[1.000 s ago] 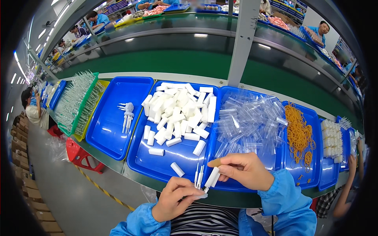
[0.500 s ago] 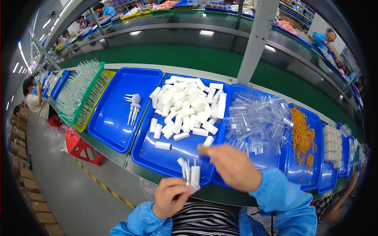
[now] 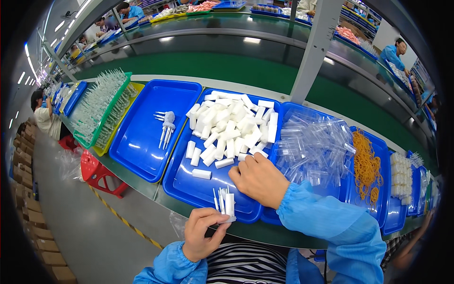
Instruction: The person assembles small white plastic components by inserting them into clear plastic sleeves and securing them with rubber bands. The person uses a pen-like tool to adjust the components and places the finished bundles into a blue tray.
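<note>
My left hand (image 3: 204,232), its thumb and fingers pinched, grips the pale base of a small cluster of thin white prongs (image 3: 220,200) near the front edge of the blue tray. One thick white cylinder (image 3: 230,204) stands upright among the prongs, which point away from me. My right hand (image 3: 259,180) is lowered over the front right of the heap of white cylinders (image 3: 222,120), fingers curled down. The palm hides its fingertips, so I cannot see what they hold. A loose white cylinder (image 3: 202,174) lies in the blue tray (image 3: 182,189) between the heap and my left hand.
On the left, a blue tray (image 3: 142,137) carries another prong cluster (image 3: 166,125), beside a green basket (image 3: 101,125) of similar prongs. Rightward are clear plastic sleeves (image 3: 312,142) and orange rubber bands (image 3: 366,165). A metal post (image 3: 312,57) rises behind the trays; co-workers sit farther off.
My right hand has moved away from me and slightly left, down to the heap of white cylinders. The left hand keeps its grip, and the prong cluster has tilted slightly.
</note>
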The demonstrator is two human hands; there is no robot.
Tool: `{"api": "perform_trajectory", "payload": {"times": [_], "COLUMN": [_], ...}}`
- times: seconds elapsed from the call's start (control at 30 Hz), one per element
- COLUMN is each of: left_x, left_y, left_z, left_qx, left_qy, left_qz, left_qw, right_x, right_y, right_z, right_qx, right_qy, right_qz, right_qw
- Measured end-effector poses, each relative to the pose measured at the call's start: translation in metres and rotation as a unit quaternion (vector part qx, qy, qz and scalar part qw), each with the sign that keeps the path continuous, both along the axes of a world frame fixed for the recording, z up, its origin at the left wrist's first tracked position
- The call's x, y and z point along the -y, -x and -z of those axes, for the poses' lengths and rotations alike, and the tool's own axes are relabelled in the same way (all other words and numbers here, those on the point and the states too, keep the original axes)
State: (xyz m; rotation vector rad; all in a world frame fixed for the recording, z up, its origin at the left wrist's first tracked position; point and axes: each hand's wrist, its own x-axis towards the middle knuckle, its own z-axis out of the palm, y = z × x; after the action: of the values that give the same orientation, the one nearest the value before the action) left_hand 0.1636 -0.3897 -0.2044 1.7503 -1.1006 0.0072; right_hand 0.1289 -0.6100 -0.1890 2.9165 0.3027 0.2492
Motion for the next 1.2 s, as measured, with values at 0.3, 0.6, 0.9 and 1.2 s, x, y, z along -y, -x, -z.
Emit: {"api": "perform_trajectory", "payload": {"times": [0.3,0.6,0.9,1.2], "left_x": [0.001,0.004,0.013,0.01], "left_y": [-0.002,-0.002,-0.005,-0.004], "left_z": [0.0,-0.01,-0.01,0.009], "left_qx": [0.032,0.111,0.163,0.017], "left_qy": [0.001,-0.023,-0.037,0.102], "left_qz": [0.009,0.109,0.118,0.054], "left_qw": [0.999,0.988,0.979,0.993], "right_x": [0.0,0.002,0.006,-0.003], "right_y": [-0.004,0.027,0.059,0.059], "right_z": [0.012,-0.025,-0.04,-0.028], "right_qx": [0.01,0.033,-0.07,0.004], "right_qy": [-0.122,-0.83,-0.693,-0.63], "right_qz": [0.041,0.137,0.082,-0.06], "right_qw": [0.992,0.54,0.712,0.774]}}
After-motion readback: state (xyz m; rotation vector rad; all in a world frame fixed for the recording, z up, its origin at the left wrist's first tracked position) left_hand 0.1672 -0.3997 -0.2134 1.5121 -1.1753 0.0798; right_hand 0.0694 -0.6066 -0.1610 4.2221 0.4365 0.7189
